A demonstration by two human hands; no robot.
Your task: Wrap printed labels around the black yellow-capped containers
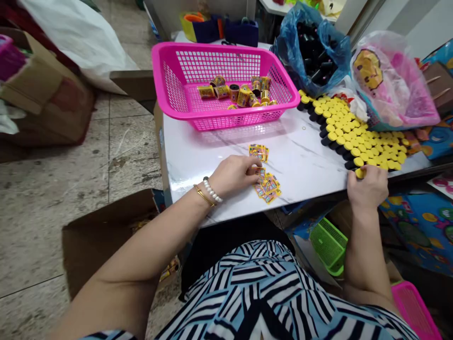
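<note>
My left hand (233, 175) rests on the marble-patterned table top (297, 163), its fingertips pinching a small printed paper label (260, 173) at the edge of a loose pile of yellow-and-blue labels (267, 188). A second small stack of labels (258, 152) lies just beyond it. My right hand (368, 186) grips a yellow-capped black tube (360, 173) at the near end of several tightly packed rows of the same tubes (348, 130). Inside a pink plastic basket (226, 61) lie several small cylinders (243, 97) wrapped in colourful labels.
A blue plastic bag of black tubes (311, 52) and a pink printed bag (389, 80) stand behind the rows. An open cardboard box (102, 236) sits on the tiled floor left of the table. A green basket (329, 245) lies below it on the right.
</note>
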